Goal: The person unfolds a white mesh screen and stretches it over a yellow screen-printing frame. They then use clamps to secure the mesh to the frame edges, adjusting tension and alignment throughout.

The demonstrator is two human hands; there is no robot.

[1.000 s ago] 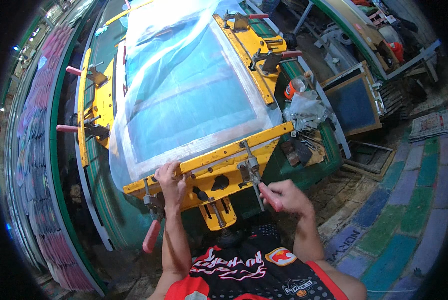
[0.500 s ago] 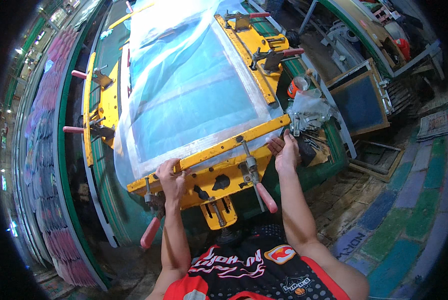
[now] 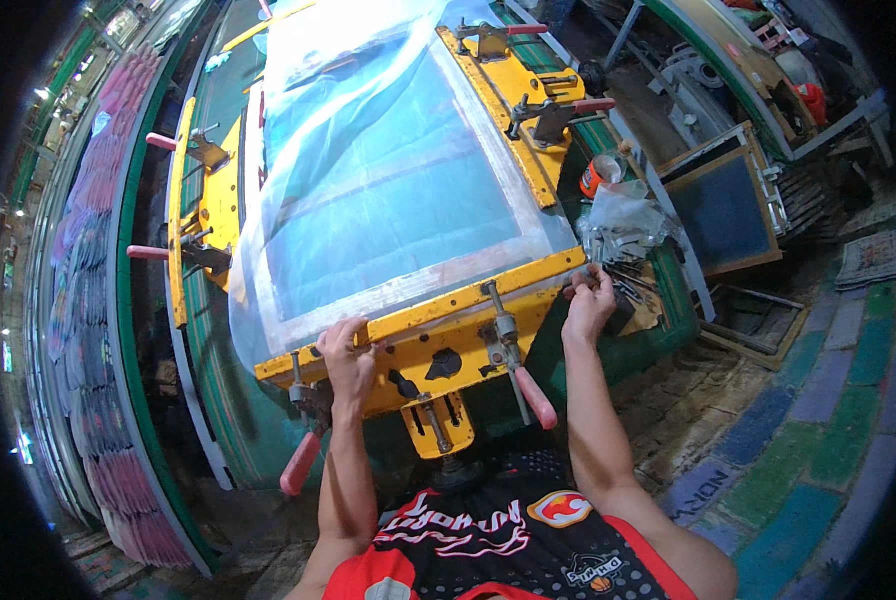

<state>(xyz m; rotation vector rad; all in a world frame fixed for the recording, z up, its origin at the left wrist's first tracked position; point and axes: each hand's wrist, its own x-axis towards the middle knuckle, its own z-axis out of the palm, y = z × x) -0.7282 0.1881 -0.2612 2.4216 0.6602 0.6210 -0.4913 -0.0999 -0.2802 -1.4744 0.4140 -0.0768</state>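
Observation:
A sheer white mesh (image 3: pixel 388 215) lies over a pale rectangular frame (image 3: pixel 398 285) in front of me. Along its near edge runs a yellow clamp bar (image 3: pixel 428 312), set on a yellow clamp base (image 3: pixel 408 375) with pink-handled toggles. My left hand (image 3: pixel 348 358) grips the left part of this bar, its fingers bent over the top. At the bar's right end is my right hand (image 3: pixel 590 308), fingers curled together; whether they pinch the mesh's corner or the bar's tip cannot be made out.
More yellow clamps stand at the left (image 3: pixel 203 205) and right (image 3: pixel 513 110) of the green table (image 3: pixel 268 440). A plastic bag (image 3: pixel 623 215), an orange-labelled container (image 3: pixel 598 175) and small tools lie beyond my right hand. A dark-panelled frame (image 3: pixel 718 215) leans farther right.
The right end of the near clamp bar has come down toward its base, narrowing the gap. My right hand has shifted slightly right, and its fingers have curled in. My left hand stays on the bar.

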